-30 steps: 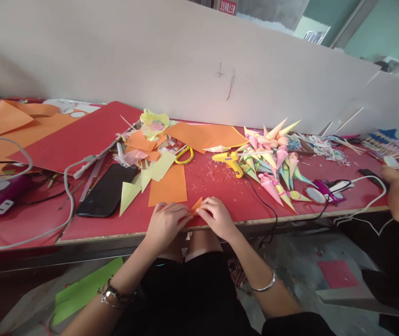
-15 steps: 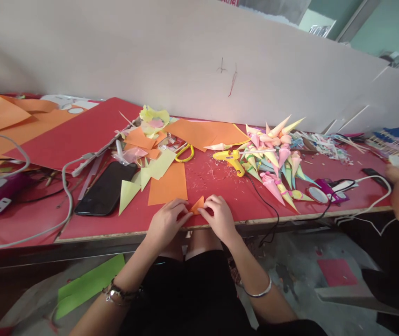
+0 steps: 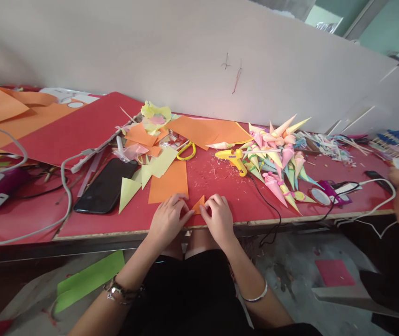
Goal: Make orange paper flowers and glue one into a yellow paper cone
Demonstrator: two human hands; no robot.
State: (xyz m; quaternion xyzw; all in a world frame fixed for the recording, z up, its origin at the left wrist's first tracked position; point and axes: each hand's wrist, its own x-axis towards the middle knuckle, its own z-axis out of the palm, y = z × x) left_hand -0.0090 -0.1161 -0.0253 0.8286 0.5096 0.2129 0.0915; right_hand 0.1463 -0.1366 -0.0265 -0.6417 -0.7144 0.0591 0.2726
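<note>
Orange paper triangle [image 3: 199, 204] lay at 4 o'clock from orange sheet [image 3: 168, 181] | left hand [image 3: 168, 217], 9 o'clock, and right hand [image 3: 218, 218], 3 o'clock, pinched opposite sides, fingers nearly closed | even pressure, aligned edges judged best

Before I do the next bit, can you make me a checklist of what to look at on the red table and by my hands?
1. Both hands at the paper: ok. Your left hand and right hand are on either side of the small orange piece.
2. Fingers away from the yellow glue gun: ok, it lies farther back.
3. Glue gun cool: cannot tell.
4. Black cord all up on the table: not ok, part hangs below the edge.
5. Phone out from under your hands: ok, it lies off to your left.
6. Paper edges lined up: cannot tell, too small.
</note>
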